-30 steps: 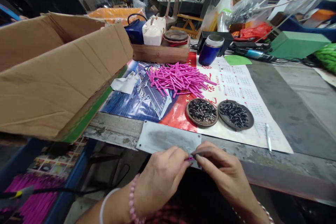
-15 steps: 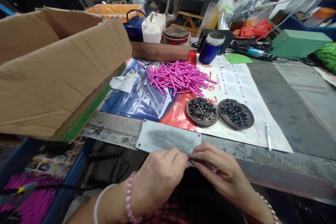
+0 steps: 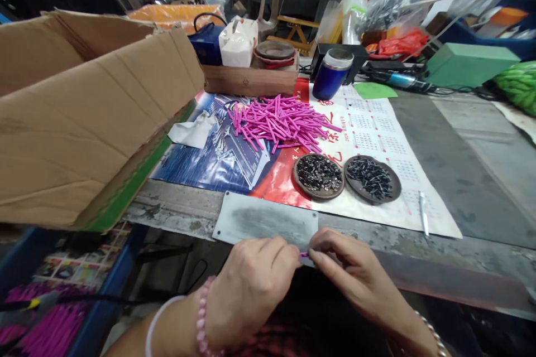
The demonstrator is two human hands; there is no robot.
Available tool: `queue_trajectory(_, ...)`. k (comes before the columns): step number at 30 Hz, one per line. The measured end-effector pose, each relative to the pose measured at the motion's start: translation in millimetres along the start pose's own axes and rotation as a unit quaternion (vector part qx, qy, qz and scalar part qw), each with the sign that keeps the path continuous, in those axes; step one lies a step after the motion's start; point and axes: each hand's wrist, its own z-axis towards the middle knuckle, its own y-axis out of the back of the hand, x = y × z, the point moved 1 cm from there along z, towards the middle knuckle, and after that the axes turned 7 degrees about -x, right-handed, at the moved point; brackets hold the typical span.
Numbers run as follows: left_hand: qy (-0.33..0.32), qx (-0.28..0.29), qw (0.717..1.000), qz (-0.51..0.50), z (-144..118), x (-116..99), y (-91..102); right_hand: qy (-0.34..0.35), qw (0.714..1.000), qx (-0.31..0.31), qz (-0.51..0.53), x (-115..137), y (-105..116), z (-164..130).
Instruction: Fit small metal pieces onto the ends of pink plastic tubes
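My left hand (image 3: pixel 251 284) and my right hand (image 3: pixel 347 273) meet at the table's front edge. Both pinch a short pink tube (image 3: pixel 304 255), of which only a small stub shows between the fingertips. On the calendar sheet (image 3: pixel 377 134) beyond them lies a heap of pink tubes (image 3: pixel 280 120). Nearer me stand two round brown dishes: the left dish (image 3: pixel 318 176) holds small shiny metal parts, the right dish (image 3: pixel 372 178) holds dark screws.
A big open cardboard box (image 3: pixel 84 117) overhangs the table at the left. A grey metal plate (image 3: pixel 263 223) lies just beyond my hands. A blue mug (image 3: pixel 331 73), a wooden tray (image 3: pixel 251 81) and cluttered tools stand at the back. More pink tubes (image 3: pixel 46 329) fill a bin at lower left.
Both hands have stayed together on the pink tube at the table edge, shifting only slightly. The view has drifted a little to the right.
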Motion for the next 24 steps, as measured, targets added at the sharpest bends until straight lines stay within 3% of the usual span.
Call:
queue_trajectory(14, -0.029, -0.027, 0.999, 0.017, -3, 5, -4.2, -0.044, 0.999, -0.003, 0.011, -3, -9, 3)
queue_trajectory(20, -0.093, -0.097, 0.987, 0.082, 0, 6, -7.0, -0.072, 0.997, -0.017, 0.001, -7, -18, 7)
queue_trajectory(24, -0.092, -0.159, 0.981, 0.068, -9, 13, -25.3, -0.066, 0.997, -0.039, -0.011, -12, -26, 2)
